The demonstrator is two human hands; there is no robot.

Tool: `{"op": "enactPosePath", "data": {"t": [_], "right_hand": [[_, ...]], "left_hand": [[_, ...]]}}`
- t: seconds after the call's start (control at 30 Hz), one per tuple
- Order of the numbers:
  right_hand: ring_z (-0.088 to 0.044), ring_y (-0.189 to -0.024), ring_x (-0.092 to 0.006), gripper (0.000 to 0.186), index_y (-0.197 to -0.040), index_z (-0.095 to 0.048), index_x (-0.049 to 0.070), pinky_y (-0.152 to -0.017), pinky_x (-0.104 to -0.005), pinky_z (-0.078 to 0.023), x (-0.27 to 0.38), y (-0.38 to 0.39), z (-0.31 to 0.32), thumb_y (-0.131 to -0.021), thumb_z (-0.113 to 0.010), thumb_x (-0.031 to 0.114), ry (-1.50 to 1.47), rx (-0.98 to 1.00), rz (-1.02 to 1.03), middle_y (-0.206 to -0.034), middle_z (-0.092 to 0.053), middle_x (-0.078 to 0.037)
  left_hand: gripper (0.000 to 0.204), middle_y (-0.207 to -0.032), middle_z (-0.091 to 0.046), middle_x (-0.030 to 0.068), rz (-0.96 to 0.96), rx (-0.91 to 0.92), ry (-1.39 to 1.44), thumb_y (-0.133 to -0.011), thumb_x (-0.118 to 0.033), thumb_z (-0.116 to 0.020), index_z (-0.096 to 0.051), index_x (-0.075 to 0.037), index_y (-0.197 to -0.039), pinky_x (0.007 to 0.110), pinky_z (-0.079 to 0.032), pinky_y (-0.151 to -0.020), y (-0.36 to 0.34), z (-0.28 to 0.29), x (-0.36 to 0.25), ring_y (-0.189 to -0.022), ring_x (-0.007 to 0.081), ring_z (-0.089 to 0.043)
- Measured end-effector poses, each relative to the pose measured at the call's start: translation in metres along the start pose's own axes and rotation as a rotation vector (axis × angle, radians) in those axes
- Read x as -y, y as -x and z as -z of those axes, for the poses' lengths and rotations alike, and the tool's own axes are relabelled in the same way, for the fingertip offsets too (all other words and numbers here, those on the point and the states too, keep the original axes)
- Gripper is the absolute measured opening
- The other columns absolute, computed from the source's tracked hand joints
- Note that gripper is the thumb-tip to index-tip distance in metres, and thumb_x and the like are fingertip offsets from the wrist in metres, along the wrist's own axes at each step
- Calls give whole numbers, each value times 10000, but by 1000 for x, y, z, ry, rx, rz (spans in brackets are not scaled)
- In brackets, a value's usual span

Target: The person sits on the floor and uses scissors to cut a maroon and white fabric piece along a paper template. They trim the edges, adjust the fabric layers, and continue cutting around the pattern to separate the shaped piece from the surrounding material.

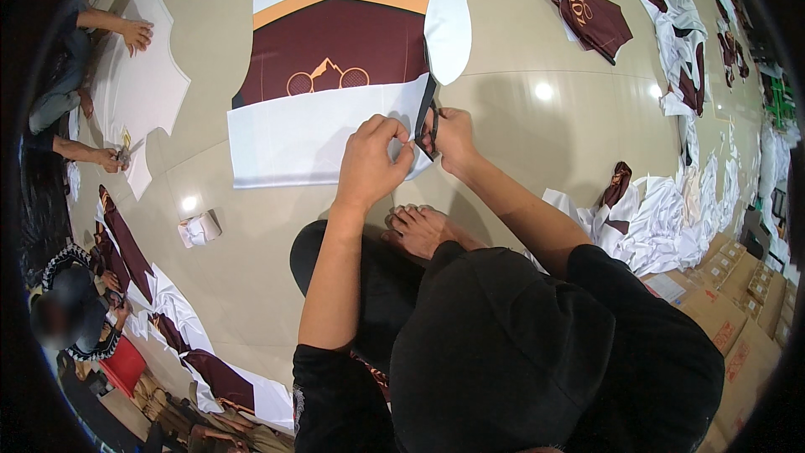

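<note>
A printed fabric panel (340, 46), maroon with an orange band along its top, lies on the floor before me. Its near part is folded up and shows the white reverse. My right hand (455, 138) grips black-handled scissors (433, 122) at the panel's right edge, by a dark strip of cloth; the blades are mostly hidden. Just left of them my left hand (375, 161) rests on the white folded part, with thumb and fingers pinching the cloth near the edge. A white margin of cloth (450, 29) curves out past the panel's upper right.
A folded maroon piece (591, 21) lies at the far right. White scraps (650, 222) and cardboard boxes (713, 315) are on the right. At left another person's hands (134, 33) work over a white cut piece (151, 75); a small white bundle (199, 230) sits nearer.
</note>
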State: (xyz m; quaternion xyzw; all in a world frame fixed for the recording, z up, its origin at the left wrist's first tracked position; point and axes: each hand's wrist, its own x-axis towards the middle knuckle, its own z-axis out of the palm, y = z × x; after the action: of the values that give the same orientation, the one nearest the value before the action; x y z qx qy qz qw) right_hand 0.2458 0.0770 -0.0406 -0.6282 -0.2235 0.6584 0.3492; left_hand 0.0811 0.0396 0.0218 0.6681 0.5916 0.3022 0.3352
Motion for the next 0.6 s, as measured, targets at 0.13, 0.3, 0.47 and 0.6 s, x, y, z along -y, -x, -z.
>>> {"op": "enactPosePath", "data": {"t": [0.13,0.3,0.47,0.6], "right_hand": [[-553,-496,-142,276,-771,-610,-10,-433,-297,-412,-4,-2,-3,-942,-709,184,-12,-6,22,-637,-612,-73],[-551,-493,-136,314,-783,-627,-22,-447,-289,-417,-6,-1,-5,-946,-734,224,-16,-15,23,-647,-621,-71],[-558,-503,-154,341,-767,-611,-8,-453,-307,-420,4,0,-8,-970,-724,241,-24,-18,15,-638,-615,-83],[-544,-489,-157,323,-764,-611,-16,-445,-316,-407,6,-5,-13,-978,-700,210,-84,-2,9,-633,-608,-91]], "left_hand": [[153,-884,-629,141,-4,-2,-7,-784,-90,-726,-617,-56,-886,482,-500,-745,0,1,-1,-853,391,-639],[157,-879,-630,144,-20,-19,-19,-778,-86,-731,-620,-53,-884,484,-506,-743,0,3,0,-847,394,-640],[158,-876,-627,149,-24,-38,16,-769,-74,-739,-622,-48,-873,475,-512,-731,-1,6,-1,-836,391,-644],[157,-873,-625,150,-29,-37,34,-771,-72,-738,-620,-45,-872,474,-511,-727,-1,7,0,-835,393,-644]]}}
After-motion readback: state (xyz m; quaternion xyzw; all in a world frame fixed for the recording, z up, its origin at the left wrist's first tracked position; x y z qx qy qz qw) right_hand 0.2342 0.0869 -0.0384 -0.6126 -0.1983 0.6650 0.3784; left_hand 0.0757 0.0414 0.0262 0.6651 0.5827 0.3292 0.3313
